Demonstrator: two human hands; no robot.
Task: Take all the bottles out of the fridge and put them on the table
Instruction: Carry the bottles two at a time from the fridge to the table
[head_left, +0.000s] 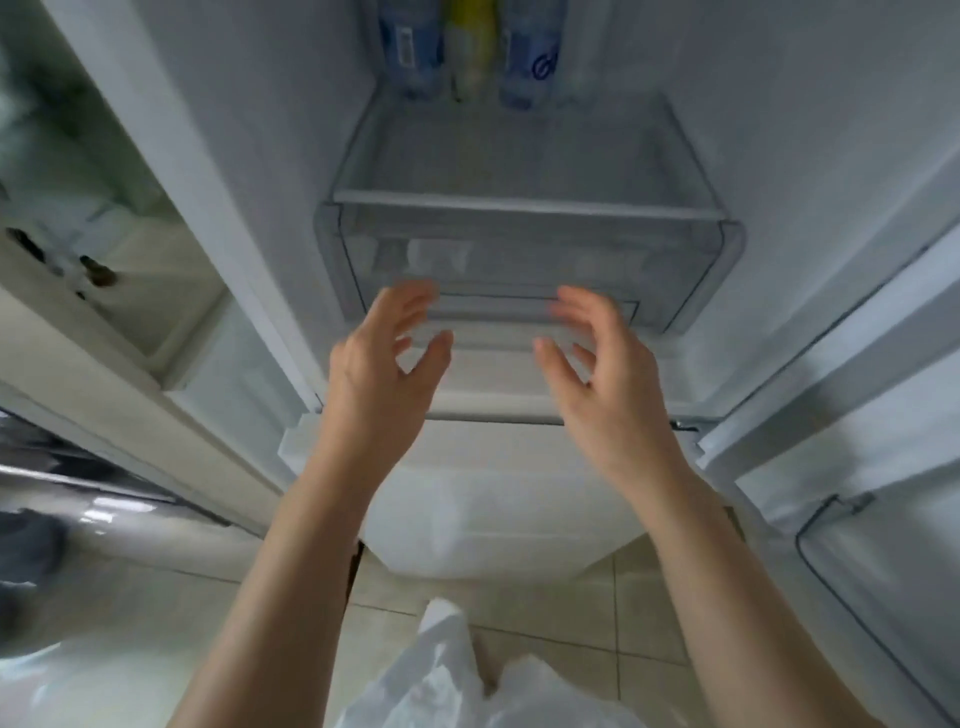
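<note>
The fridge stands open in front of me. At the back of its glass shelf (524, 200), near the top of the view, stand three bottles: a blue-labelled one (410, 49), a yellow one (474, 49) and another blue-labelled one (531, 57); their tops are cut off by the frame. My left hand (387, 358) and my right hand (597, 364) are both raised in front of the clear drawer (530, 270) below that shelf, fingers spread, palms facing each other, holding nothing. Both hands are well short of the bottles.
The left fridge door (104, 291) hangs open with door bins; the right door (857, 415) is open too. A white freezer front (493, 499) bulges below the hands. Tiled floor (561, 613) and white clothing (457, 686) lie beneath.
</note>
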